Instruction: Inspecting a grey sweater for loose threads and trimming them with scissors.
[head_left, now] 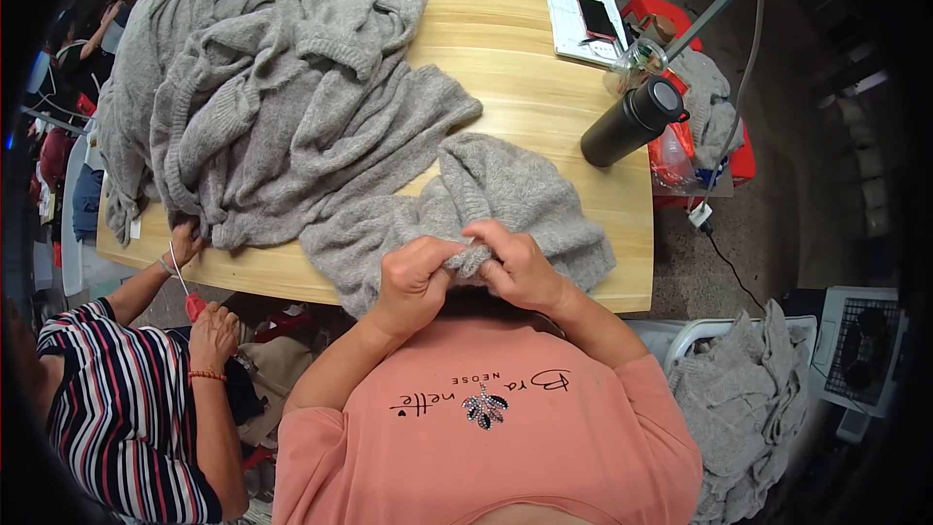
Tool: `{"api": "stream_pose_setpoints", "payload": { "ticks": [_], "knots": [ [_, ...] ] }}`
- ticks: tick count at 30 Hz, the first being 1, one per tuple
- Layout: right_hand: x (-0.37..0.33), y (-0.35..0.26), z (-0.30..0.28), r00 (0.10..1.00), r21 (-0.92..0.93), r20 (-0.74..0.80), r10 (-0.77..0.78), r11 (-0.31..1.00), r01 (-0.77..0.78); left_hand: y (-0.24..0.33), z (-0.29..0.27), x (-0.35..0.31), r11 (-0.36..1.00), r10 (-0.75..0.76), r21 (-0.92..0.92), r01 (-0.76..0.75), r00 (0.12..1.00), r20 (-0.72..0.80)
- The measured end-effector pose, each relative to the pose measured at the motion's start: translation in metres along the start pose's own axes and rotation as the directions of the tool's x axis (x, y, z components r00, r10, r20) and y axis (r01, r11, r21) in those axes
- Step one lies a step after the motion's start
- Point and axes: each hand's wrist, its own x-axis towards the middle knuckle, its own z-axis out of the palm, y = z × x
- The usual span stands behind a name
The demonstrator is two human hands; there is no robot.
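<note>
At the table's near edge lies a grey knitted sweater [530,185], bunched in front of me. My left hand [413,282] pinches a gathered edge of it between thumb and curled fingers. Close beside it, my right hand [520,267] grips the same edge, thumb and forefinger nearly meeting the left. A small pale spot shows between the fingertips; what it is, I cannot make out. Just beyond and to the left, a large heap of grey knitted sweaters [262,117] reaches the held one.
On the right of the wooden table [505,49] stand a black bottle [632,122], a clear jar [637,66] and a phone [596,17] on papers. A co-worker in a striped top [126,399] sits at left, holding red thread. Grey knitwear [743,408] covers a chair at right.
</note>
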Motion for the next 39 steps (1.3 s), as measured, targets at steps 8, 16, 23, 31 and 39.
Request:
{"api": "stream_pose_setpoints", "payload": {
  "ticks": [8, 16, 23, 31, 39],
  "knots": [
    [-0.006, 0.011, 0.011, 1.0, -0.112, -0.025, 0.009, 0.994, -0.011, -0.01, 0.003, -0.005, 0.917, 0.261, 0.317, -0.243, 0.965, -0.016],
    [0.0, 0.011, 0.023, 0.982, -0.175, -0.168, -0.087, 0.983, 0.057, -0.012, 0.008, -0.011, 0.809, 0.415, 0.47, -0.352, 0.909, -0.034],
    [-0.003, 0.004, -0.003, 0.895, 0.018, -0.445, -0.006, 1.0, 0.016, -0.022, 0.018, -0.01, 0.97, 0.103, 0.234, -0.057, 0.977, -0.188],
    [-0.023, 0.073, -0.015, 0.863, -0.05, -0.482, 0.15, 0.979, -0.198, -0.023, 0.005, -0.004, 0.864, -0.433, -0.299, 0.405, 0.901, -0.029],
    [-0.014, 0.064, -0.018, 0.963, -0.06, -0.246, 0.111, 0.99, -0.13, -0.023, 0.006, -0.004, 0.843, -0.444, -0.328, 0.426, 0.896, 0.021]
  ]
}}
